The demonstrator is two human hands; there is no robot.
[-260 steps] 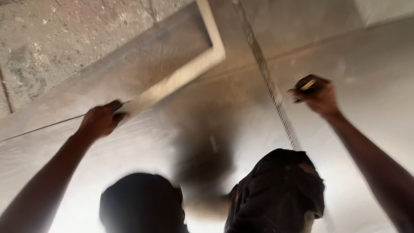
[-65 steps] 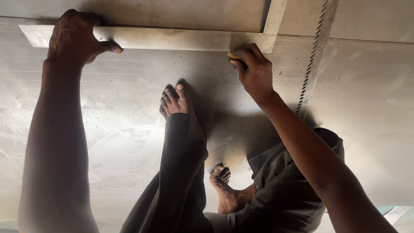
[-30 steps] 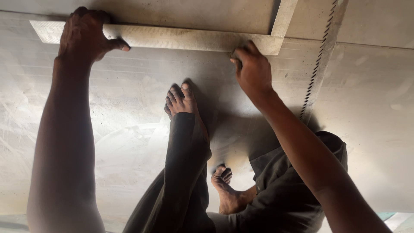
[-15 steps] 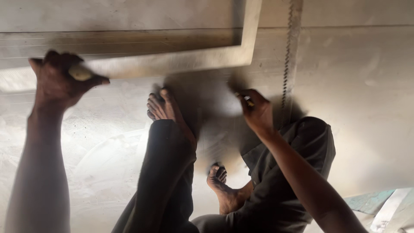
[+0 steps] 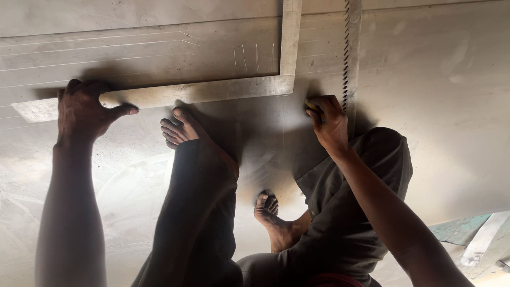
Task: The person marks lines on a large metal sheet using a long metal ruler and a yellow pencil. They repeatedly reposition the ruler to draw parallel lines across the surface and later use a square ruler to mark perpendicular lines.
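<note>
A large metal L-shaped square (image 5: pixel 212 90) lies flat on a pale wooden board (image 5: pixel 425 95). My left hand (image 5: pixel 85 111) presses down on the long arm of the square near its left end. Beside the square's corner, my right hand (image 5: pixel 329 119) is closed around a small yellow pencil (image 5: pixel 313 108) and rests on the board. A hand saw blade (image 5: pixel 348 53) with its teeth showing lies just right of that hand. My bare left foot (image 5: pixel 183 127) stands on the board below the square.
My legs in dark trousers and my other bare foot (image 5: pixel 273 223) fill the lower middle. Thin pencil lines (image 5: pixel 249 56) mark the board above the square. A greenish surface and a white strip (image 5: pixel 478 239) show at the lower right.
The square has slid a little to the left along the board with my left hand on it. My right hand stays beside the saw blade, near the square's corner.
</note>
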